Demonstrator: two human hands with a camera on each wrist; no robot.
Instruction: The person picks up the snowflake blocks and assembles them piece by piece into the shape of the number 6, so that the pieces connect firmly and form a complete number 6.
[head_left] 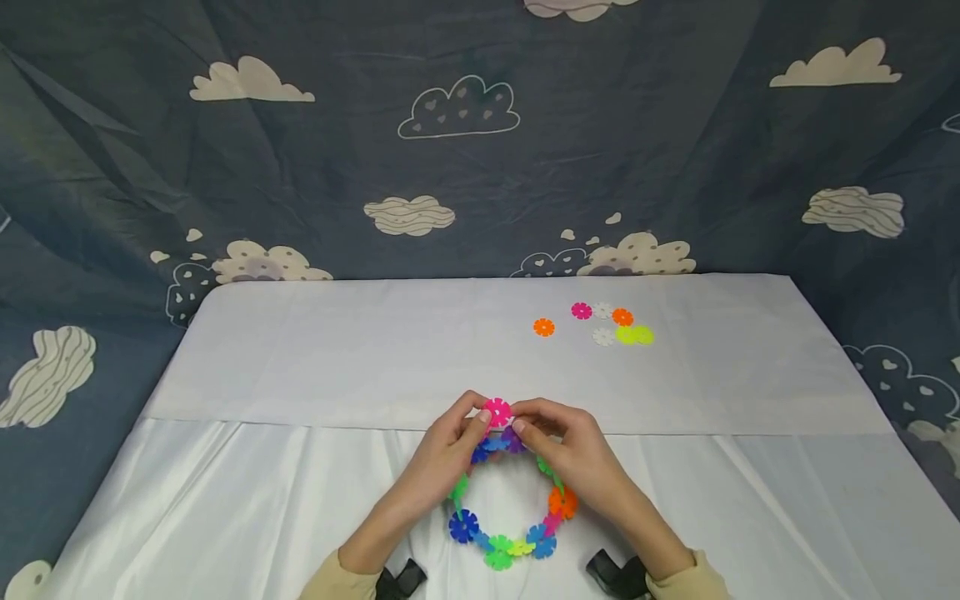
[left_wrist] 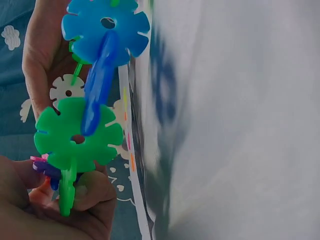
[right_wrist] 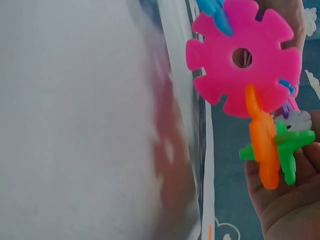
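A ring of interlocking notched plastic discs (head_left: pixel 498 552), in blue, green, yellow, orange, pink and purple, hangs between both hands. At its far end, my left hand (head_left: pixel 437 458) pinches a pink disc (head_left: pixel 497 412) between thumb and fingers. My right hand (head_left: pixel 581 454) grips the ring from the other side, by the purple disc (head_left: pixel 514 440); its fingertips partly hide what they hold. In the left wrist view, a green disc (left_wrist: pixel 100 130) and a blue disc (left_wrist: pixel 130 30) dangle near the lens. A pink disc (right_wrist: pixel 215 75) and an orange one (right_wrist: pixel 266 155) fill the right wrist view.
Several loose discs lie at the back right of the white-covered table (head_left: pixel 300 358): an orange disc (head_left: pixel 543 327), a pink disc (head_left: pixel 581 311), white ones and yellow discs (head_left: pixel 634 335) among them. A dark cloud-patterned cloth (head_left: pixel 465 175) hangs behind.
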